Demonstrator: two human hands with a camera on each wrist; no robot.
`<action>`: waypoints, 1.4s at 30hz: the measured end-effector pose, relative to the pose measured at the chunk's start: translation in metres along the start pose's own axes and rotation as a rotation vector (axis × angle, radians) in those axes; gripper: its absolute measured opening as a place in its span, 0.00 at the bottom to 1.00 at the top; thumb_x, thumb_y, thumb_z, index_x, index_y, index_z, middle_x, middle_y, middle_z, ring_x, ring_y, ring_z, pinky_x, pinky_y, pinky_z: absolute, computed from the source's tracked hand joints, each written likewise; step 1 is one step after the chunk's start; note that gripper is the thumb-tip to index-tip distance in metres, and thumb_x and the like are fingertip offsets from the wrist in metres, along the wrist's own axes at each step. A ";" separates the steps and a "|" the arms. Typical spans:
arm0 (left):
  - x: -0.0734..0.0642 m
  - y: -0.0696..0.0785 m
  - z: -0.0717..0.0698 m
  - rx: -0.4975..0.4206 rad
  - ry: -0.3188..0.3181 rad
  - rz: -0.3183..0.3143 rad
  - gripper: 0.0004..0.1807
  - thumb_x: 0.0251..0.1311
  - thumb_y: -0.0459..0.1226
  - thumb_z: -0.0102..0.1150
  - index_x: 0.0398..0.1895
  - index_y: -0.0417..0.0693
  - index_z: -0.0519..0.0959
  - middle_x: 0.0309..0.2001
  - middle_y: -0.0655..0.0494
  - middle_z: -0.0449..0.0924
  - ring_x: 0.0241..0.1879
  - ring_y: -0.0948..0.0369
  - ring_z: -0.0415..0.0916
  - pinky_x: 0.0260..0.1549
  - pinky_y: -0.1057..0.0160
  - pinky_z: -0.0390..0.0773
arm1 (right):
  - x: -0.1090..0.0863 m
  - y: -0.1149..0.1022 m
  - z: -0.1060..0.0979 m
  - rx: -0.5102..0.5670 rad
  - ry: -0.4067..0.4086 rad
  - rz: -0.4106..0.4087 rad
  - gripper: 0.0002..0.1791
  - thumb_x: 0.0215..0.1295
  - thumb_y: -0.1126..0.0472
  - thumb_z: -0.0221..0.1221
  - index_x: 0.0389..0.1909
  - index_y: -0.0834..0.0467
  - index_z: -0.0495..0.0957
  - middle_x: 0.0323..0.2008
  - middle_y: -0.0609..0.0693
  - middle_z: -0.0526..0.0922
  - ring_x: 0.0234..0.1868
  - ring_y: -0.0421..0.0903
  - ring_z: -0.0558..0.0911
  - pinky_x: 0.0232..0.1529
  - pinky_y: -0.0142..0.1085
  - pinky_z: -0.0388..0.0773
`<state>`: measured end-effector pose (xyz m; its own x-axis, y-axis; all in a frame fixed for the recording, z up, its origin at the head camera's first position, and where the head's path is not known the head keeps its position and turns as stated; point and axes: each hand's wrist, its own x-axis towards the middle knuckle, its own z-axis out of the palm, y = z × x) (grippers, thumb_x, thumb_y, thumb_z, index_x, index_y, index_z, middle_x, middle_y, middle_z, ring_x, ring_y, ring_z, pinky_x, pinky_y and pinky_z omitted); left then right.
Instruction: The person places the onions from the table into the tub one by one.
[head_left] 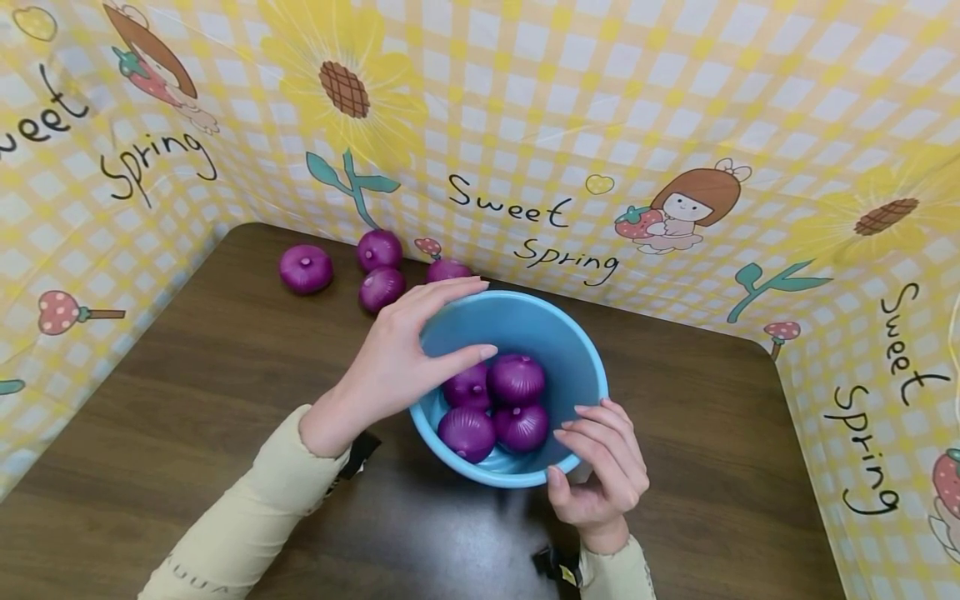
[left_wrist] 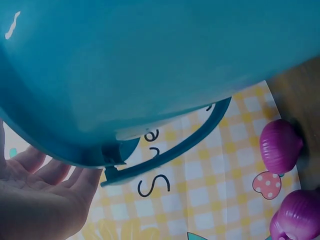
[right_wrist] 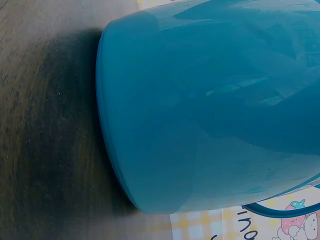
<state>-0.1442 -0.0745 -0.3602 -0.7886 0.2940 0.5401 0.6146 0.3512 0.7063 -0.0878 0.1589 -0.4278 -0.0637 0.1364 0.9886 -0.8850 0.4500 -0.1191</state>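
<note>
A light blue bucket with several purple onions inside is between the two hands over the table. The left hand grips the bucket's left rim, its thumb over the opening and its other fingers along the outside. In the left wrist view, this hand is by the rim near the hinge of the blue handle. At the near right rim, the right hand holds on, with fingertips over the edge and the thumb at the front. Its fingers are out of sight in the right wrist view, where the bucket's side fills most of the picture.
More purple onions lie at the back left of the dark wooden table: a single onion, a pair with one onion behind, and another onion partly hidden by the left hand. A patterned yellow cloth walls the table.
</note>
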 end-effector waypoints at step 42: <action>0.003 -0.021 -0.037 0.053 0.170 -0.024 0.34 0.53 0.38 0.79 0.65 0.55 0.79 0.61 0.64 0.79 0.63 0.62 0.73 0.64 0.56 0.70 | 0.001 0.000 0.002 0.003 0.021 -0.001 0.26 0.63 0.48 0.66 0.17 0.67 0.82 0.18 0.59 0.81 0.26 0.59 0.81 0.51 0.49 0.80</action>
<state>-0.1602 -0.1142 -0.3567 -0.7917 0.1322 0.5964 0.5925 0.4040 0.6970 -0.0888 0.1569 -0.4270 -0.0532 0.1545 0.9866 -0.8865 0.4474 -0.1179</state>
